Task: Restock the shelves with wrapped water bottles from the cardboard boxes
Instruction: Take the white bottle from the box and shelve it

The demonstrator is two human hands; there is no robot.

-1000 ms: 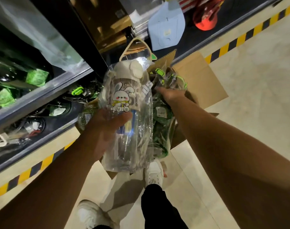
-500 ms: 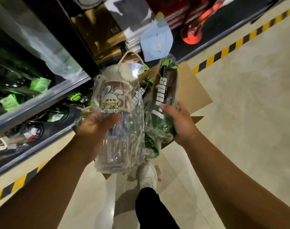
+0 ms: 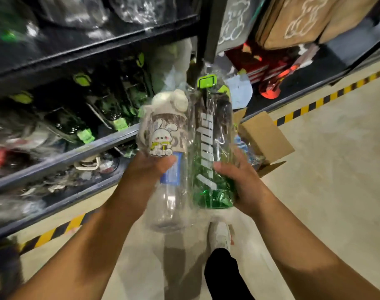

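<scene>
My left hand (image 3: 149, 169) grips a wrapped clear bottle with a white rabbit print and a cream lid (image 3: 163, 139), held upright at the centre. Right beside it, my right hand (image 3: 238, 178) grips a wrapped green sport bottle (image 3: 210, 148) with a lime-green cap loop. The two bottles touch side by side. Behind the green bottle an open cardboard box (image 3: 262, 135) stands on the floor, mostly hidden by the bottles and my right hand. The dark metal shelves (image 3: 76, 146) on the left carry several wrapped green bottles (image 3: 111, 105).
A black upright post (image 3: 206, 29) divides the shelving. To its right are brown bags with bear outlines (image 3: 297, 20) and red items (image 3: 269, 85). Yellow-black tape (image 3: 314, 105) lines the shelf base. Beige floor spreads to the right; my white shoe (image 3: 219, 234) is below.
My right hand lifted the green bottle out of the box and brought it up beside the rabbit bottle. Both bottles have risen toward the shelf, and the view has tilted up.
</scene>
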